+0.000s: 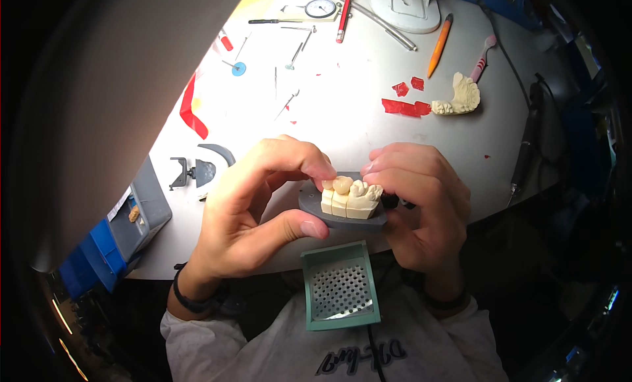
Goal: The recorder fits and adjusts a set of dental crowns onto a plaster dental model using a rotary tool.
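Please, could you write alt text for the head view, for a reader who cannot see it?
A cream dental model on a grey base sits between the left grip and the right grip at a white table. Beyond lie red scraps, a second cream model and an orange tool; below is a green-framed perforated tray.

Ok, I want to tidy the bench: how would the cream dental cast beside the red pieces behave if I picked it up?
The cast looks matte and solid, like plaster, so it is probably stiff and fairly heavy for its size. Its small tooth bumps might chip if knocked. Its irregular outline makes rolling seem unlikely.
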{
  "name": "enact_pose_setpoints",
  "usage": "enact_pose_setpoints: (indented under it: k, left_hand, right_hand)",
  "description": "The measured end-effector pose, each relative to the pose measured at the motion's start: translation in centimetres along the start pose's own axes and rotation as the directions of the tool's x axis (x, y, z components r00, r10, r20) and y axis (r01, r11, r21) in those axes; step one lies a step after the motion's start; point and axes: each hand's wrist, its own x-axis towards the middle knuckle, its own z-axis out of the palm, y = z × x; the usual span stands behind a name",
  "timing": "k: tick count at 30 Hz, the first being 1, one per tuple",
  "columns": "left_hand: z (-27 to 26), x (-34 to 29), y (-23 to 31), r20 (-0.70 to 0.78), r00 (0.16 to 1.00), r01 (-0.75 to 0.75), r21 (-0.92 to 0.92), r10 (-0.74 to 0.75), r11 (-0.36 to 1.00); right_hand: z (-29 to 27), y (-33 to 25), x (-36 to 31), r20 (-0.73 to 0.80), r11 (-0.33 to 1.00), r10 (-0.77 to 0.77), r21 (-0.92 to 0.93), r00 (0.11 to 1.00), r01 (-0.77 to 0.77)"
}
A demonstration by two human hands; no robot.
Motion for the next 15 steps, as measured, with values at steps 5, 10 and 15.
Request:
enact_pose_setpoints:
  k: [5, 10, 15]
  left_hand:
    - [0.1, 0.0, 0.1, -0.005, 1.0, -0.003, 0.008, 0.003, 1.0]
    - [0.4, -0.1, 0.3, -0.064, 0.997, 0.04, -0.011, -0.04, 0.999]
    - [0.4, 0.3, 0.2, -0.025, 0.999, -0.013, 0.251, 0.02, 0.968]
  right_hand:
    - [0.1, 0.3, -0.4, -0.001, 1.0, -0.014, -0.008, 1.0, 0.014]
    - [0.0, 0.2, -0.1, 0.035, 0.996, 0.056, 0.064, 0.998, -0.058]
    - [-1.9, -2.4, 1.0, 0.185, 0.885, 0.362, 0.239, 0.914, -0.399]
